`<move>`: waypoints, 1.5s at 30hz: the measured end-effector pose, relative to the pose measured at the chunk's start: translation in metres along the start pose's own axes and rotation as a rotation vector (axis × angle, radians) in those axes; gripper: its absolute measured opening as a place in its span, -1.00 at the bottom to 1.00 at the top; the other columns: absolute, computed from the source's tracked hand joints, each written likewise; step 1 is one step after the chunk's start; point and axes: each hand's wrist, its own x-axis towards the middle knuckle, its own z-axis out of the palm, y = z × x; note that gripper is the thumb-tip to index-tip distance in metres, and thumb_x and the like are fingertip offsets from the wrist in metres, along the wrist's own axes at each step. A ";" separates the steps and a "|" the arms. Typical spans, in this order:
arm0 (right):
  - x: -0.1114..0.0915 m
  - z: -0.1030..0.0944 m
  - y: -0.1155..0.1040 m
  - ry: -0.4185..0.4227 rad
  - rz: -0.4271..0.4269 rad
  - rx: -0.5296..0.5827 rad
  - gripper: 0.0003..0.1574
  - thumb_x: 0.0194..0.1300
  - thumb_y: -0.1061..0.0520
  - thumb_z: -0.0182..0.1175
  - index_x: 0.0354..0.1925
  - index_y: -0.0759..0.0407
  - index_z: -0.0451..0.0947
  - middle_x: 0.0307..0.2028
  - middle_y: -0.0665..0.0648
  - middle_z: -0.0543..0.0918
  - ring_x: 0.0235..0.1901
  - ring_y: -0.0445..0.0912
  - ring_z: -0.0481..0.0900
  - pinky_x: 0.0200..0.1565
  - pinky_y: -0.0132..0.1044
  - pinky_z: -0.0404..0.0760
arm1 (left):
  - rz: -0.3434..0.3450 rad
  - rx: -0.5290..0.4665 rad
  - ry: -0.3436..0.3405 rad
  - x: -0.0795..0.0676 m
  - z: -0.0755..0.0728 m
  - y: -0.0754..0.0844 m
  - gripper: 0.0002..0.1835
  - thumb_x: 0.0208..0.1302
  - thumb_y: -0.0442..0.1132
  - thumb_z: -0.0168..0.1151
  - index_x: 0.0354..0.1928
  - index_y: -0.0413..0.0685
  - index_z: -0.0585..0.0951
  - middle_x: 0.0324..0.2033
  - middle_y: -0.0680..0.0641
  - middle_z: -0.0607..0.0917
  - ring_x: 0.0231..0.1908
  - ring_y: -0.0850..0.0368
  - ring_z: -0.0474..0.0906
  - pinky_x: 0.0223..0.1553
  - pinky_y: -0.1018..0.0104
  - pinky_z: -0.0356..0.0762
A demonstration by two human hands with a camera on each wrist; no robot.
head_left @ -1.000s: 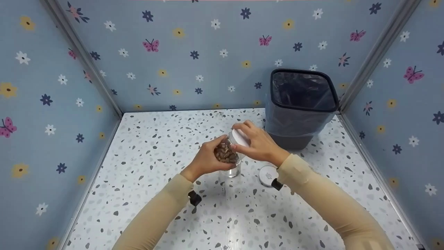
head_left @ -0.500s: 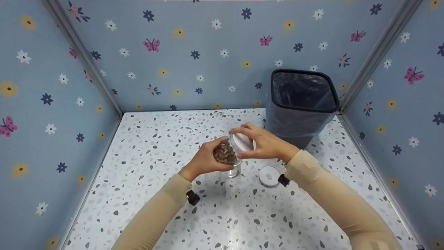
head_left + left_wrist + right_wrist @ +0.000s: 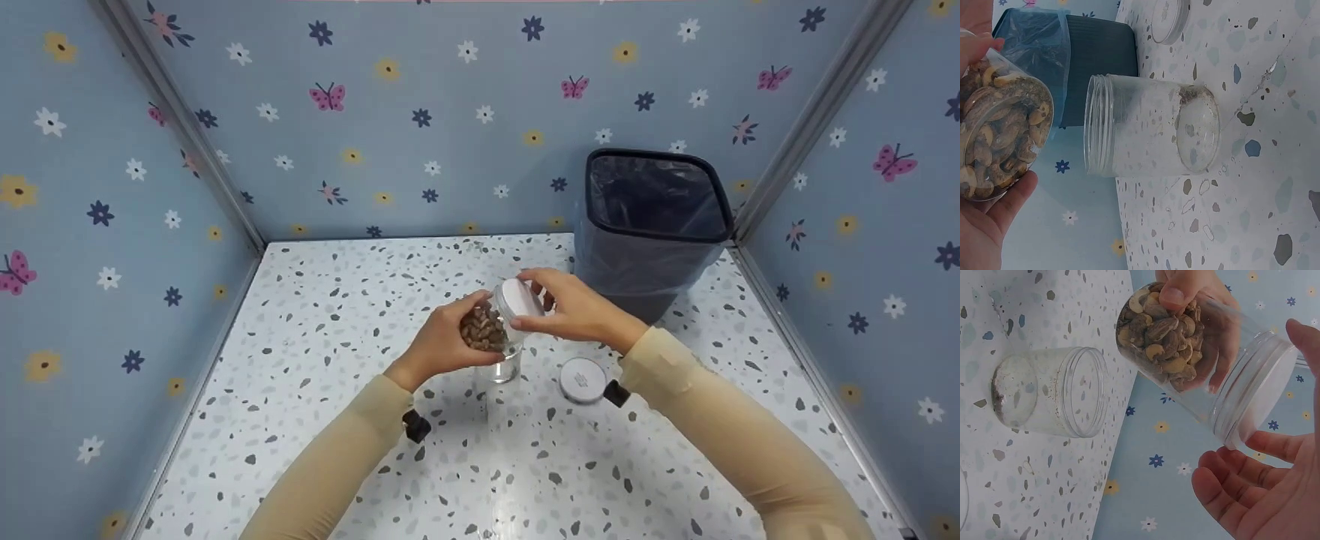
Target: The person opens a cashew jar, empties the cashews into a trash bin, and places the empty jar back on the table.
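Raised and tilted in my left hand [image 3: 439, 337] is a clear plastic jar [image 3: 1162, 337] part filled with skin-on cashews. Its white-topped screw lid [image 3: 523, 298] sits on the mouth, facing up and right. My right hand [image 3: 585, 307] holds that lid by its rim, thumb on one side and fingertips on the other. Below stands a second clear jar [image 3: 1145, 124], upright and uncovered, with a few dark crumbs at its bottom. A loose white lid [image 3: 583, 380] lies flat on the table, right of this jar.
A grey bin [image 3: 630, 270] lined with a clear bag stands at the back right of the speckled table [image 3: 360, 300]. Blue flowered panels [image 3: 450, 112] wall in the back and both sides.
My right hand has shifted slightly right and its fingers have moved round the lid rim, uncovering more of the lid top. The left hand stays nearly still with the jar.
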 end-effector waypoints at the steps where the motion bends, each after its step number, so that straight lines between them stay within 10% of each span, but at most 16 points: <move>1: 0.000 0.000 0.000 0.002 0.008 0.001 0.01 0.37 -0.25 0.43 0.54 0.24 0.40 0.06 0.26 0.66 -0.10 0.11 0.67 -0.03 -0.04 0.71 | 0.003 0.019 0.000 0.000 0.000 0.000 0.02 0.03 -0.06 0.78 0.54 -0.10 0.48 0.26 -0.15 0.74 0.18 -0.01 0.73 0.23 0.05 0.76; 11: 0.001 -0.002 0.001 -0.035 0.024 0.071 -0.02 0.30 -0.13 0.52 0.50 0.27 0.44 0.01 0.25 0.66 -0.16 0.02 0.69 -0.07 -0.11 0.75 | 0.043 0.108 0.001 0.000 0.000 0.001 0.01 -0.02 -0.05 0.78 0.49 -0.14 0.51 0.20 -0.16 0.76 0.12 -0.04 0.73 0.19 0.02 0.77; 33: -0.004 -0.011 0.001 -0.123 -0.252 -0.035 0.05 0.02 0.28 0.67 0.45 0.17 0.46 0.37 0.23 0.53 0.30 0.18 0.59 0.37 0.15 0.65 | 0.049 0.076 -0.065 -0.002 -0.001 -0.001 -0.01 0.01 -0.06 0.78 0.50 -0.11 0.51 0.22 -0.21 0.76 0.12 -0.04 0.74 0.19 0.01 0.77; 45: -0.004 -0.004 0.003 -0.009 -0.062 0.027 0.06 0.29 -0.13 0.55 0.58 0.16 0.36 0.36 0.32 0.58 0.10 0.21 0.70 0.19 0.18 0.73 | 0.025 0.098 -0.036 -0.002 -0.002 0.001 0.01 0.04 -0.02 0.76 0.52 -0.15 0.48 0.23 -0.17 0.74 0.13 -0.04 0.73 0.19 0.01 0.77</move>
